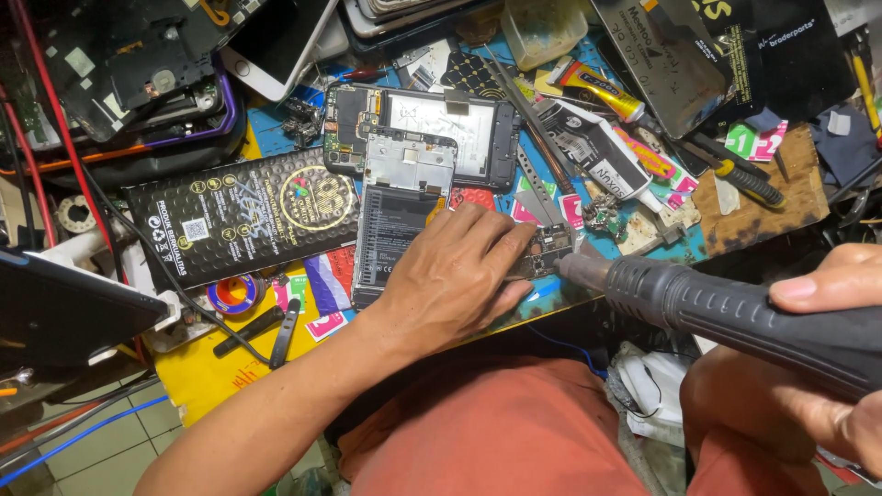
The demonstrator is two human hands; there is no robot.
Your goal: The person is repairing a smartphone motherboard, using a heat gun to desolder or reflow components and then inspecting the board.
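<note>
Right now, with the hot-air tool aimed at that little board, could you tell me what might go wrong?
1. The nozzle of the hot-air tool, held in the right hand, points at the small circuit board that the left hand pins down; the fingertips lie close to the nozzle and might get burned.
2. An opened phone lies right under that hand, so stray heat may reach its battery.
3. Stickers and a glue tube crowd the mat and could scorch.
</note>
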